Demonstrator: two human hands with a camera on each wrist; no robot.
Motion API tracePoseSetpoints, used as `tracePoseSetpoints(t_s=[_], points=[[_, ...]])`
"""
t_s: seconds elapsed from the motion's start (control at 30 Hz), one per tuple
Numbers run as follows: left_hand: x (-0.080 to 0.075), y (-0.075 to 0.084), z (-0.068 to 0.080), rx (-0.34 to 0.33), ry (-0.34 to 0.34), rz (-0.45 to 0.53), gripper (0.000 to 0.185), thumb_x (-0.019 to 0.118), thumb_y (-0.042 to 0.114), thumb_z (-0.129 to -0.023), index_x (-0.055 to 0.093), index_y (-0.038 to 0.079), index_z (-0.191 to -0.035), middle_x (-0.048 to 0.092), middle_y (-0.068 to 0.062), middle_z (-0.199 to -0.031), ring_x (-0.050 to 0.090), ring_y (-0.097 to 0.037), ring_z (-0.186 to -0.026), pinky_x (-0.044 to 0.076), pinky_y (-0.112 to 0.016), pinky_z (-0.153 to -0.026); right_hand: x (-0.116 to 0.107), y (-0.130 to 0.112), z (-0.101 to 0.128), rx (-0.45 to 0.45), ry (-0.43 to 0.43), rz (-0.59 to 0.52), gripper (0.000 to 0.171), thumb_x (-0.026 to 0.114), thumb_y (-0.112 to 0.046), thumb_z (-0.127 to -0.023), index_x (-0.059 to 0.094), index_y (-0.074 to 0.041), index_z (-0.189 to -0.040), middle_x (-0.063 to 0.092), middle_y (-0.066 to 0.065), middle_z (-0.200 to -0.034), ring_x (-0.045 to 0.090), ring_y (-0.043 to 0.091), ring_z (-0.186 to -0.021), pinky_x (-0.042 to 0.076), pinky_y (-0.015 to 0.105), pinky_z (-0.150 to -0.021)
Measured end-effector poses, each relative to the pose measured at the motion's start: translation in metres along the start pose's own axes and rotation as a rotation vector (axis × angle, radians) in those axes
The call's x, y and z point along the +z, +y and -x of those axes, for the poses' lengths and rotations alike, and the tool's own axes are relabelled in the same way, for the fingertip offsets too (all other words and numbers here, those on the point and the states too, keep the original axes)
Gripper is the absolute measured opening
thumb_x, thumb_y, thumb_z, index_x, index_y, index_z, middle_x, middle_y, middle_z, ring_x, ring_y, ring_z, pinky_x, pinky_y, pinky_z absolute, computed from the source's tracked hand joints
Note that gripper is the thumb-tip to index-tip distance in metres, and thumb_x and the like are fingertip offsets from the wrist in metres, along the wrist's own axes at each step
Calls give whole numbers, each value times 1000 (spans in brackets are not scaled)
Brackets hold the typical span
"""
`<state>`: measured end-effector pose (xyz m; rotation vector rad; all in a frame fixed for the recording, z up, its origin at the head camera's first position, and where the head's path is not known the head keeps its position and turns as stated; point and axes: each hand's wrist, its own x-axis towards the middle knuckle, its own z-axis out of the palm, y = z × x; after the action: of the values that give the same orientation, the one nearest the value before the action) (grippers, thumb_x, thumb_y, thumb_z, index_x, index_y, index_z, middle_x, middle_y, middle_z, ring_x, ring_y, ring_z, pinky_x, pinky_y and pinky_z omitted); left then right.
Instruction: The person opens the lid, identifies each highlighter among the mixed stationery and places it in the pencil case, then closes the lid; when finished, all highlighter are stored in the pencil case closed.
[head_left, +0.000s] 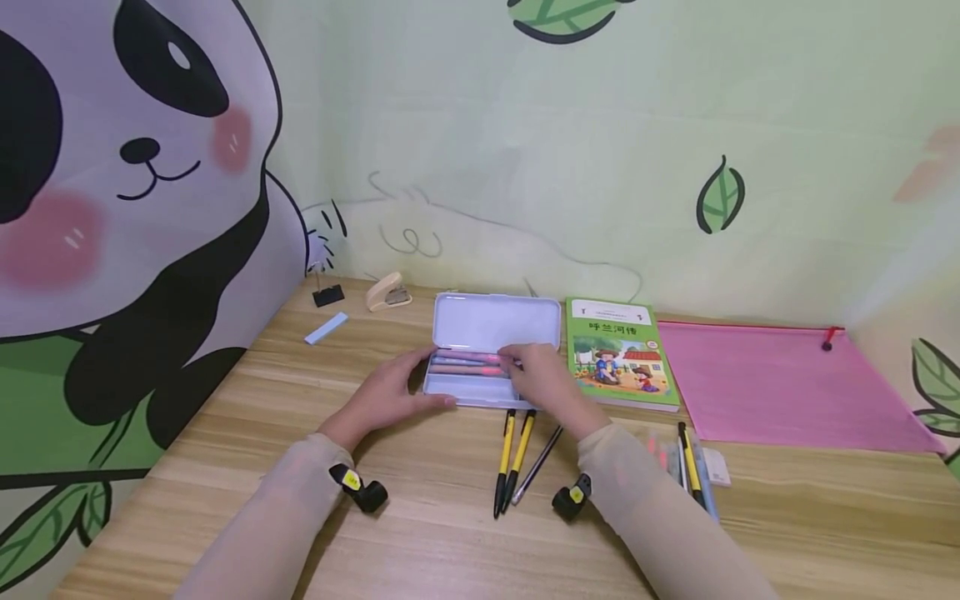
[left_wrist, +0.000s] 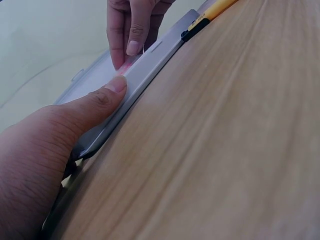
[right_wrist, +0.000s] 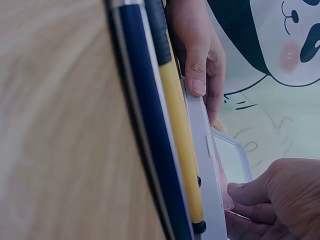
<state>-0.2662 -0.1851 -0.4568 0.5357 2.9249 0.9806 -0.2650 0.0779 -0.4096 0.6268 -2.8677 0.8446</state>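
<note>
A white pencil case (head_left: 468, 390) lies open on the table, its lid (head_left: 497, 321) tilted back. Several pens (head_left: 461, 368) with pink parts lie in its rear compartment. My left hand (head_left: 386, 396) grips the case's left end, thumb on the front rim and fingers at the back. Inside the right half, my right hand (head_left: 547, 382) pinches the end of a clear pink pen (right_wrist: 227, 202) between thumb and fingers; its fingers partly hide the pen. Two yellow pens (head_left: 504, 458) and a dark pen (head_left: 538, 465) lie just in front of the case.
A green book (head_left: 618, 400) and a pink zip pouch (head_left: 795, 387) lie to the right. More pens (head_left: 692, 471) and a white eraser (head_left: 717, 467) are beside my right forearm. A stapler (head_left: 386, 293), binder clip (head_left: 327, 296) and blue strip (head_left: 326, 328) sit at the back left.
</note>
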Motion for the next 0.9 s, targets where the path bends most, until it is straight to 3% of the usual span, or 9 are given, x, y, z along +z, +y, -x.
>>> tracePoseSetpoints(t_s=[0.17, 0.27, 0.47, 0.7, 0.9], points=[[0, -1, 0, -5, 2, -1, 112, 68, 81, -71, 36, 16, -157, 40, -9, -158, 34, -30, -146, 29, -51, -119, 2, 0, 0, -27, -10, 25, 26, 62, -2, -96, 74, -5, -118, 73, 13, -115, 65, 22, -89, 56, 37, -77], [0, -1, 0, -13, 3, 5, 114, 68, 82, -71, 35, 16, -157, 39, -10, -159, 33, -30, -147, 29, -51, -119, 3, 0, 0, -37, 6, 40, 27, 61, 1, -94, 74, -4, -118, 73, 14, -115, 67, 23, -97, 57, 39, -85], [-1, 0, 0, -15, 1, 9, 115, 69, 82, -70, 33, 16, -158, 37, -10, -159, 32, -30, -147, 28, -52, -119, 3, 1, 0, -11, 62, 14, 24, 62, -4, -97, 72, -1, -119, 71, 16, -118, 68, 27, -104, 56, 43, -92], [-2, 1, 0, -11, -4, 7, 113, 71, 79, -72, 34, 14, -157, 38, -11, -159, 32, -31, -147, 28, -52, -119, 3, 1, -1, -23, 15, 30, 27, 62, -10, -98, 70, -1, -122, 70, 16, -122, 65, 29, -116, 53, 44, -99], [-2, 0, 0, -10, -5, 4, 114, 70, 80, -71, 34, 15, -157, 38, -10, -159, 32, -30, -147, 28, -51, -119, 0, 0, 0, 8, 9, 5, 28, 63, -13, -99, 69, 1, -123, 69, 17, -123, 64, 29, -115, 52, 45, -101]])
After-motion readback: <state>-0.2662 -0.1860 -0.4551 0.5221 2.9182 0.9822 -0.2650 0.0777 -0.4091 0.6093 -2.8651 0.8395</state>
